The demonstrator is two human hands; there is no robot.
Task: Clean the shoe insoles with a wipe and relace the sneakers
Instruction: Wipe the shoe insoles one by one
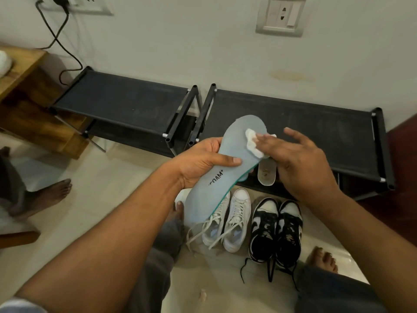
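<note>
My left hand [203,161] grips a pale blue insole [237,141] by its middle, thumb across the top, holding it up over the shoes. My right hand [300,163] presses a crumpled white wipe [253,141] onto the insole's front part with straight fingers. On the floor below stand a pair of white sneakers [230,222] with loose laces and a pair of black-and-white sneakers [276,231] with black laces trailing. A second, beige insole [267,175] lies on the rack's lower shelf behind my right hand.
Two low black shoe racks [126,102] [316,123] stand against the wall. A wooden table [24,71] is at the left, with a black cable hanging from a wall socket. Another person's bare foot [45,195] is at the left. My own feet flank the shoes.
</note>
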